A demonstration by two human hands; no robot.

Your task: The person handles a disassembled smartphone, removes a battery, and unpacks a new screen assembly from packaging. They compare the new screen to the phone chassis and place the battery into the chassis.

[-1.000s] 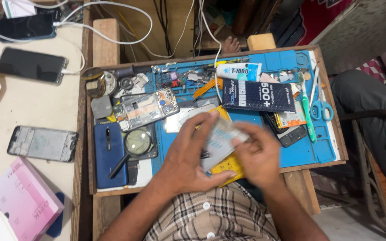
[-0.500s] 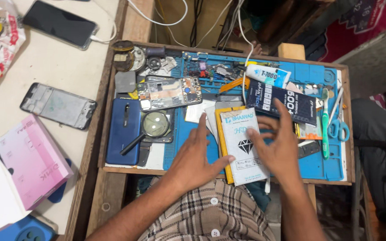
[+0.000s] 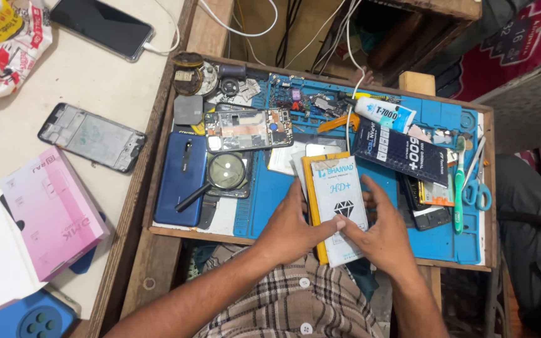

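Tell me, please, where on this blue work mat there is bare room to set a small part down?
Bare blue mat shows between the magnifying glass and the left hand, and along the near right edge, between the right hand and the toothbrush. The far edge is crowded with small parts around the glue tube and opened phone.

The person wears a plaid shirt (image 3: 295,310) in beige, brown and white, fastened with small white buttons.
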